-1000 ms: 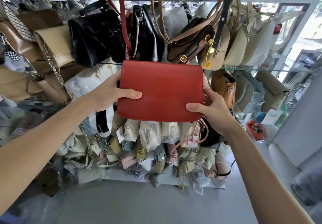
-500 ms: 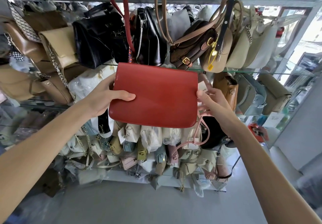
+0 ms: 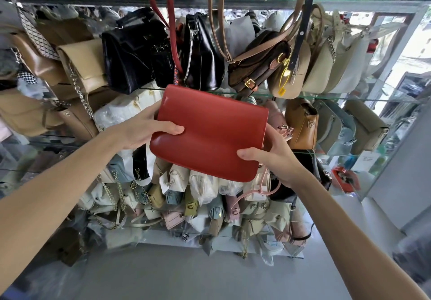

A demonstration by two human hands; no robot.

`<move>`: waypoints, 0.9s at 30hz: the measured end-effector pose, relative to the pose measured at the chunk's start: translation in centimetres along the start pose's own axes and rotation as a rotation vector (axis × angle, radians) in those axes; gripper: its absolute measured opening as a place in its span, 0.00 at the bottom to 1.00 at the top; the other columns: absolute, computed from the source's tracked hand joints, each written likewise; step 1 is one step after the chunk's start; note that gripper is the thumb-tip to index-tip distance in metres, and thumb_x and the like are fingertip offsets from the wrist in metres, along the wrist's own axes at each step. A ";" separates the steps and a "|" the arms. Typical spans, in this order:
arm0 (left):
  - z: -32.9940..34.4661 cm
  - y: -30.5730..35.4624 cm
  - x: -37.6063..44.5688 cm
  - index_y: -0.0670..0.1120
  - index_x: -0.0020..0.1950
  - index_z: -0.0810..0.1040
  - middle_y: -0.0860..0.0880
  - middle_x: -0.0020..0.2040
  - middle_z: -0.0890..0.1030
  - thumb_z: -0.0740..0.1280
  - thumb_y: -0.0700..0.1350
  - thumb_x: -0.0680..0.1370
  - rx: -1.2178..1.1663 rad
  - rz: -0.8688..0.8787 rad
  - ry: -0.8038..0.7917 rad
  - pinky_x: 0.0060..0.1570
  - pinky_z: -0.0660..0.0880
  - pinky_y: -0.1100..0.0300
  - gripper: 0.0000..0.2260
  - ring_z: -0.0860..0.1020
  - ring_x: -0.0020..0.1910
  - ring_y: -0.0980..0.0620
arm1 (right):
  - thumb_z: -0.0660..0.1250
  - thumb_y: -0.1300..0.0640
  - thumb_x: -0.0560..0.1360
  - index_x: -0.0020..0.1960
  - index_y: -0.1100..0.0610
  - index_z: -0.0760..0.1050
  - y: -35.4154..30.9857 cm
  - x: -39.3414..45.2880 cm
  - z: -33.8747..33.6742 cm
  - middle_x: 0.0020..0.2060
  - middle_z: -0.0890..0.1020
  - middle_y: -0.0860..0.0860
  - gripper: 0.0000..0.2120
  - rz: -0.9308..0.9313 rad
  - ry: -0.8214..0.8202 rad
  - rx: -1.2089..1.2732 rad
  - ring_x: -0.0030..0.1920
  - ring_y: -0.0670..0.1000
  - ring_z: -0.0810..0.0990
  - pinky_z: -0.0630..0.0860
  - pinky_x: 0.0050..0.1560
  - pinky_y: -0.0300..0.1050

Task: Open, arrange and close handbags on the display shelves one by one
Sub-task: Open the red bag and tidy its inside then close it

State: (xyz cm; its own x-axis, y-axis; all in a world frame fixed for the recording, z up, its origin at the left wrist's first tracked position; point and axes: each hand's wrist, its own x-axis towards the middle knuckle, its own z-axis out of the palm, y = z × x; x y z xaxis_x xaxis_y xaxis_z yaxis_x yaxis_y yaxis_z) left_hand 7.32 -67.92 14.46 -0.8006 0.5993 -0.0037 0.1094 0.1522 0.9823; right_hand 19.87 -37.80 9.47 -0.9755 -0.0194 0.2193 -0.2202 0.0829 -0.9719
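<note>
Hands (image 3: 140,129) (image 3: 277,159) hold red handbag (image 3: 210,131) (flap shut) before shelves (image 3: 326,95).

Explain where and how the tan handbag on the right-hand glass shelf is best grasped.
Probably by its top edge, from above and the front. The tan handbag stands upright, hemmed by a pink bag and a grey-blue bag, so its sides look blocked. Both hands are occupied: left hand and right hand hold the red bag.

Bright daylight from the right — glare on glass, warped, blurry edges.
</note>
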 end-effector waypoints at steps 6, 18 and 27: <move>1.2 0.6 1.8 0.60 0.77 0.63 0.53 0.70 0.77 0.70 0.60 0.76 0.438 -0.238 0.059 0.53 0.83 0.43 0.31 0.83 0.59 0.45 | 0.82 0.56 0.68 0.62 0.46 0.75 1.4 -0.3 1.9 0.52 0.86 0.45 0.26 -0.064 0.264 -0.139 0.53 0.49 0.86 0.84 0.55 0.59; 9.0 4.4 4.9 0.42 0.65 0.73 0.38 0.56 0.82 0.67 0.59 0.79 -0.092 -0.483 0.057 0.47 0.82 0.33 0.23 0.85 0.50 0.34 | 0.78 0.43 0.68 0.63 0.53 0.76 4.2 -0.4 6.8 0.53 0.82 0.46 0.29 -0.393 0.588 -0.887 0.43 0.46 0.80 0.74 0.35 0.37; 7.6 2.3 5.6 0.40 0.63 0.79 0.39 0.58 0.85 0.74 0.40 0.74 0.076 -0.454 0.118 0.59 0.81 0.46 0.17 0.84 0.52 0.43 | 0.77 0.37 0.66 0.69 0.48 0.69 6.0 0.4 7.9 0.61 0.78 0.48 0.37 -0.479 0.444 -1.127 0.44 0.53 0.85 0.76 0.30 0.44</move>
State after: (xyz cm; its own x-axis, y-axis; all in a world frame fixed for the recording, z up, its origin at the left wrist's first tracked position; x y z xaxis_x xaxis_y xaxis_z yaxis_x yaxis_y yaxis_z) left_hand 7.54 -58.24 15.27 -0.8382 0.3661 -0.4042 -0.2282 0.4377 0.8697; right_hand 18.20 -45.22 3.05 -0.6697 0.0313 0.7420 -0.2120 0.9495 -0.2314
